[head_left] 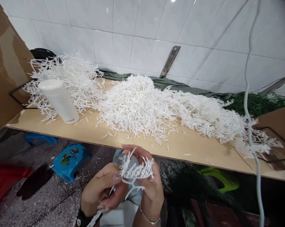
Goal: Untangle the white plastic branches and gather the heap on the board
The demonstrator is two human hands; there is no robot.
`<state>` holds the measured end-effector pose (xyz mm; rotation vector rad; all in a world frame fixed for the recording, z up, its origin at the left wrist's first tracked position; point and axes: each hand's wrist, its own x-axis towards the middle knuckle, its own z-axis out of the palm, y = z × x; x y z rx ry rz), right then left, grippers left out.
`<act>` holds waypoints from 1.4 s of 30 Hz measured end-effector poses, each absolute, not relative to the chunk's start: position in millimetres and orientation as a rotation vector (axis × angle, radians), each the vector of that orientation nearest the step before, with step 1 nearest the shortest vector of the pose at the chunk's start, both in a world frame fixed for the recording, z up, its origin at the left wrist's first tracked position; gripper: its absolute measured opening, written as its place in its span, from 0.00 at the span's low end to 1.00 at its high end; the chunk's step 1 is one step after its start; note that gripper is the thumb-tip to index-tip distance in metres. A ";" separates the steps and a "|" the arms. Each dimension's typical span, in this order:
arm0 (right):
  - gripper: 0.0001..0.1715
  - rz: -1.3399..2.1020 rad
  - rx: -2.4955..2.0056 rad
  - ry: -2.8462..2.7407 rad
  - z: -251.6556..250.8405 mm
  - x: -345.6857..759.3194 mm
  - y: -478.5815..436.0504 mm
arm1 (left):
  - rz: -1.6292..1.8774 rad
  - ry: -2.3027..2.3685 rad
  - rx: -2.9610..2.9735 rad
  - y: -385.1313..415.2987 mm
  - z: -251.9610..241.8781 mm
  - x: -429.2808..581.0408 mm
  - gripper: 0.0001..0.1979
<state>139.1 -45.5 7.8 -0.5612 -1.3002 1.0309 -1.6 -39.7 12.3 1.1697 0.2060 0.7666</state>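
Above my lap, in front of the shelf edge, both hands are at a white, branching, coral-like plastic sprig. My left hand is closed, with its thumb and finger pinching the sprig's left side. Another white strand pokes out below its lower fingers. My right hand curls around the sprig from the right, with its fingers behind it and its thumb partly hidden by the branches. Beyond my hands, a large heap of short white pieces lies on the wooden shelf.
Longer white branches are piled at left beside a white bottle. More white sprigs lie at right. A grey cable hangs in front. Cardboard stands at left. Below is a blue stool.
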 end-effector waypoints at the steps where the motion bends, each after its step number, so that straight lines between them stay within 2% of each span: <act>1: 0.27 0.995 -0.521 -1.288 10.7 137.0 -45.6 | 0.768 0.151 1.088 -38.9 13.8 0.0 0.34; 4: 0.35 0.894 -0.461 -1.263 16.5 133.8 -45.4 | 0.736 0.100 0.903 -35.7 15.8 0.6 0.31; 5: 0.34 0.877 -0.456 -1.284 17.3 133.9 -45.2 | 0.695 0.132 0.905 -34.4 16.0 -0.8 0.31; 10: 0.07 0.667 -0.658 -1.286 12.4 138.6 -45.4 | 0.533 0.516 1.190 -30.0 21.6 -10.8 0.30; 13: 0.04 0.462 -0.905 -1.209 8.7 141.2 -47.9 | 0.691 0.829 1.352 -31.5 28.2 -12.6 0.25; 17: 0.06 0.468 -1.076 -1.154 11.0 139.9 -50.4 | 0.886 1.016 1.456 -31.0 31.6 -11.7 0.23; 22: 0.12 0.635 -1.142 -1.137 16.9 130.2 -47.6 | 0.914 0.830 1.628 -27.7 30.8 -7.9 0.30; 26: 0.15 0.764 -1.132 -1.155 17.3 129.5 -47.4 | 0.915 0.967 1.629 -29.5 31.5 0.6 0.20; 32: 0.26 0.898 -1.144 -1.329 10.7 146.3 -51.8 | 1.011 1.012 1.671 -31.5 29.9 3.7 0.20; 37: 0.21 0.924 -1.113 -1.656 12.6 154.9 -55.4 | 1.126 1.032 1.700 -32.8 25.9 0.5 0.21; 42: 0.23 0.821 -1.082 -1.846 21.7 152.7 -59.0 | 1.285 1.100 1.605 -35.9 23.6 5.2 0.20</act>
